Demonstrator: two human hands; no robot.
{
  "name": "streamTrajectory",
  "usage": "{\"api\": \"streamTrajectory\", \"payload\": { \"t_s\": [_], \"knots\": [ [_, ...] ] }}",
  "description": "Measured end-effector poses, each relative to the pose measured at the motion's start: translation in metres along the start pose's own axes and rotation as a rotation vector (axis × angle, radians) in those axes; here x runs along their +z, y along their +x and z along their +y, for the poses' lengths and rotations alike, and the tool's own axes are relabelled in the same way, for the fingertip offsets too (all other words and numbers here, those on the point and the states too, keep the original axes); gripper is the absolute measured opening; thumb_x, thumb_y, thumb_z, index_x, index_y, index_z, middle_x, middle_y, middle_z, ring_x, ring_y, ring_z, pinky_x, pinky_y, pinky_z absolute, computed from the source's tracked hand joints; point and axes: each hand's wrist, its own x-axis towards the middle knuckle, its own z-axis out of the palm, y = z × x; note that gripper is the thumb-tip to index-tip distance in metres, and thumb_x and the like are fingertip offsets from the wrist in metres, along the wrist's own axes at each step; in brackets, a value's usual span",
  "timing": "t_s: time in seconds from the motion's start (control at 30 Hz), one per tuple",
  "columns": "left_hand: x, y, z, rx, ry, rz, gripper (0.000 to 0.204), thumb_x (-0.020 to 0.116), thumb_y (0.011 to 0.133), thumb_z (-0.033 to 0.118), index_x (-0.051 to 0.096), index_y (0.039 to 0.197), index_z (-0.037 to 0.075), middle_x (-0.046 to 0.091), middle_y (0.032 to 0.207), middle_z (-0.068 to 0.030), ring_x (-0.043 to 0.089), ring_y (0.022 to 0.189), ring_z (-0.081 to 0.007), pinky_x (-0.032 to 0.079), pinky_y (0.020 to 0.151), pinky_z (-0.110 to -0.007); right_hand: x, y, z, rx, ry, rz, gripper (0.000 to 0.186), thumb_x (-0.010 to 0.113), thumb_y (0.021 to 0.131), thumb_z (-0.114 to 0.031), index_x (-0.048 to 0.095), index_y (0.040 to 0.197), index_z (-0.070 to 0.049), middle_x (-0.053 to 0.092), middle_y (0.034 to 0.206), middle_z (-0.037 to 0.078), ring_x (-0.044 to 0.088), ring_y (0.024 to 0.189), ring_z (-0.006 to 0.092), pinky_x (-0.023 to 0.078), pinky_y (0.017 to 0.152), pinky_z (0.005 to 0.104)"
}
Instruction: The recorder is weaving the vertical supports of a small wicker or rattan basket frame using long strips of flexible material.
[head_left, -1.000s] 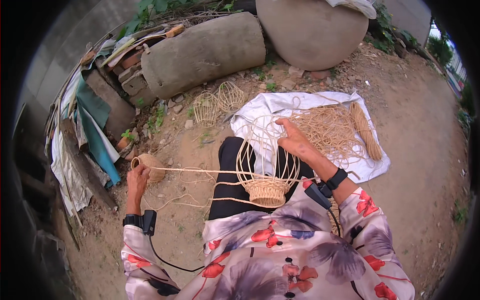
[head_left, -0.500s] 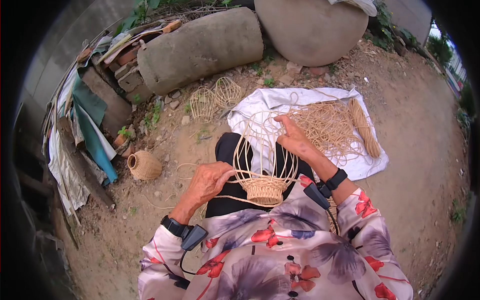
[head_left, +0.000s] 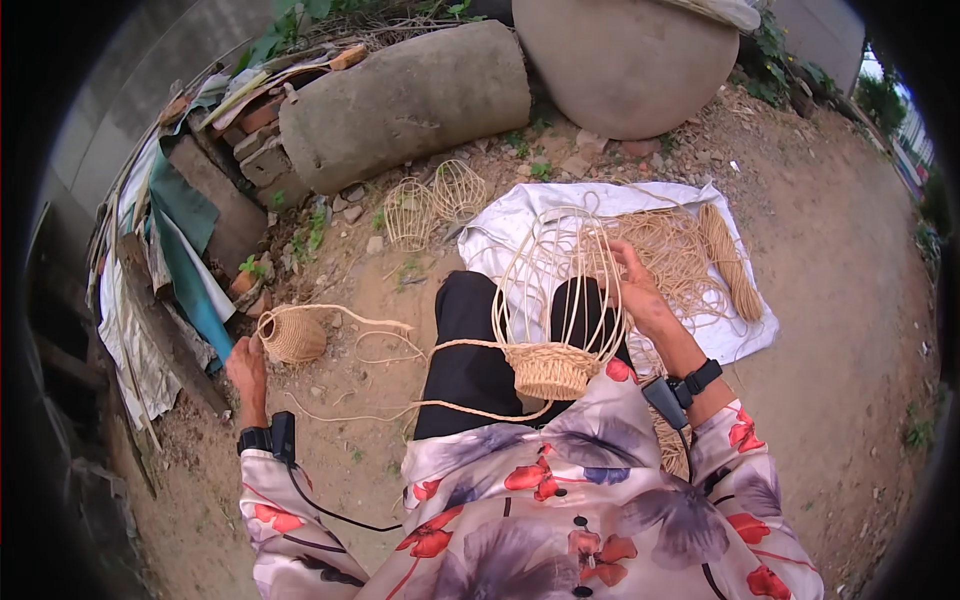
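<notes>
The half-woven basket [head_left: 553,373] sits well right of the left hand [head_left: 247,375], just left of the half-curled right hand [head_left: 637,288]; whether either grips anything, I cannot tell.

Grey wall [head_left: 135,135] at upper left, brown dirt ground [head_left: 820,260], soft daylight.

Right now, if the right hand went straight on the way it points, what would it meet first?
Probably the open-ribbed, partly woven basket, close beside the right hand; depth is unclear.
</notes>
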Motion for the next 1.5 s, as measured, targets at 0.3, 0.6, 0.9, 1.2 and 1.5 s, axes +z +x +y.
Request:
{"api": "streamTrajectory", "payload": {
  "t_s": [0.3, 0.6, 0.9, 1.2, 1.5],
  "knots": [
    [-0.005, -0.04, 0.123, -0.363, -0.87, -0.375, 0.026, 0.064, 0.09, 0.026, 0.067, 0.103, 0.003, 0.06, 0.075, 0.0, 0.051, 0.057, -0.0045, 0.042, 0.048, -0.02, 0.002, 0.01, 0.024, 0.087, 0.125, 0.257, 0.038, 0.055, 0.089, -0.016, 0.044, 0.125, -0.012, 0.056, 0.101, 0.006, 0.057, 0.082, 0.014, 0.05, 0.051, 0.029],
    [0.062, -0.024, 0.227, -0.592, -1.563, -0.285, 0.027, 0.066, 0.09, 0.03, 0.063, 0.104, 0.008, 0.055, 0.068, 0.0037, 0.046, 0.05, -0.0007, 0.035, 0.039, -0.018, 0.011, 0.001, 0.022, -0.052, 0.026, 0.229, 0.038, 0.05, 0.088, -0.009, 0.045, 0.126, -0.011, 0.052, 0.12, 0.012, 0.059, 0.076, 0.0157, 0.053, 0.051, 0.0277],
    [0.06, -0.001, 0.235, 0.367, -0.555, 0.094, 0.019, 0.068, 0.079, 0.012, 0.07, 0.098, 0.009, 0.063, 0.075, -0.0127, 0.06, 0.064, -0.0297, 0.046, 0.062, -0.038, 0.031, -0.003, 0.027, 0.017, 0.081, 0.138, 0.059, 0.046, 0.076, 0.005, 0.043, 0.132, -0.01, 0.052, 0.123, 0.015, 0.059, 0.083, 0.0181, 0.051, 0.053, 0.025],
    [0.063, -0.008, 0.242, 0.43, -0.412, 0.174, 0.023, 0.063, 0.082, 0.005, 0.068, 0.103, 0.009, 0.06, 0.076, -0.0121, 0.06, 0.063, -0.0276, 0.048, 0.057, -0.039, 0.008, 0.003, 0.004, -0.528, -0.587, 0.528, 0.033, 0.054, 0.085, -0.011, 0.054, 0.117, -0.003, 0.06, 0.104, 0.02, 0.062, 0.084, 0.0303, 0.048, 0.078, 0.0408],
    [0.057, 0.0, 0.26, 0.504, -0.275, 0.142, 0.026, 0.064, 0.08, 0.007, 0.068, 0.106, 0.01, 0.057, 0.072, -0.0114, 0.059, 0.06, -0.0287, 0.048, 0.054, -0.039, 0.049, 0.015, -0.06, -0.307, -0.548, 0.093, 0.041, 0.06, 0.079, -0.025, 0.053, 0.114, -0.004, 0.064, 0.099, 0.018, 0.062, 0.088, 0.0352, 0.047, 0.078, 0.0432]
  ]
}}
